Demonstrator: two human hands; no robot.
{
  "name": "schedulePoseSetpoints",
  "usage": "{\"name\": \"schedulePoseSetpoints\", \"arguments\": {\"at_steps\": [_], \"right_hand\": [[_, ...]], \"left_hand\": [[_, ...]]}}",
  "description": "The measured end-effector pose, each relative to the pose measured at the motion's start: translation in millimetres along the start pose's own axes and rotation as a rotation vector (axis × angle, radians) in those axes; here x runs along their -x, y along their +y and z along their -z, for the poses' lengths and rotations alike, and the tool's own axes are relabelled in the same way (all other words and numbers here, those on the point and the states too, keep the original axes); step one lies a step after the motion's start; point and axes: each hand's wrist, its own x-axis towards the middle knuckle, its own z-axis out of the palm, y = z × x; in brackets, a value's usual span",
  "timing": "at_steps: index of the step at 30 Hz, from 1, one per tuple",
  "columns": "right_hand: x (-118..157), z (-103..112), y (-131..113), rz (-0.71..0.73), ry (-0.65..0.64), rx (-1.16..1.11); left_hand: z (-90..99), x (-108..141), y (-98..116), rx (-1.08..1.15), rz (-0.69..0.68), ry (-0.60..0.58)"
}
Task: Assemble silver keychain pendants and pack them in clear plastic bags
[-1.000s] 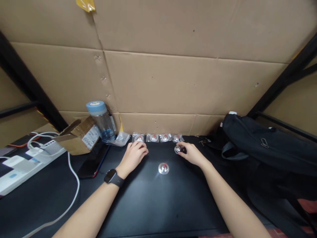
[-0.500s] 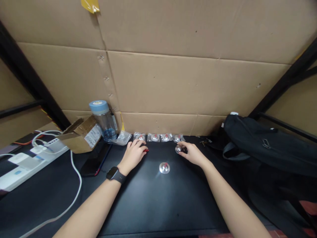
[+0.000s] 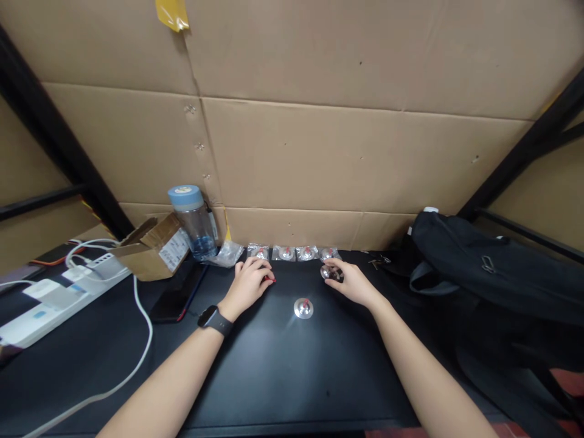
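Observation:
My left hand [image 3: 252,283], a dark watch on its wrist, rests low over the table with fingers closed round a small red piece [image 3: 269,280] that is mostly hidden. On the right, my right hand [image 3: 352,281] pinches a tilted shiny metal disc [image 3: 326,272] between thumb and fingers. Another round silver disc with a red stem [image 3: 303,309], like a spinning top, is on the black table between and nearer than my hands. Behind them, several similar discs in clear plastic bags [image 3: 307,253] lie in a row along the cardboard wall.
A blue-lidded bottle [image 3: 191,222], an open cardboard box [image 3: 152,249], a phone [image 3: 176,298] and crumpled clear plastic [image 3: 228,252] stand or lie left. Farther left is a white power strip [image 3: 64,304] with a trailing cable [image 3: 148,340]. A black bag [image 3: 493,261] fills the right side.
The disc in my right hand has shifted slightly left and tilted. My left hand's fingers have moved slightly over the red piece. The disc between my hands stays in place.

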Motion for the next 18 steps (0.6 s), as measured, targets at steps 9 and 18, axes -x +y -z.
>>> {"name": "schedulePoseSetpoints", "arguments": {"at_steps": [9,18], "right_hand": [[3,-20,-58,0.125,0.093,-0.303],[14,-40,-96,0.191,0.108,-0.512]], "left_hand": [[7.4,-1,32,0.563,0.102,-0.047],[8.6,4,63,0.622,0.143,0.057]]}}
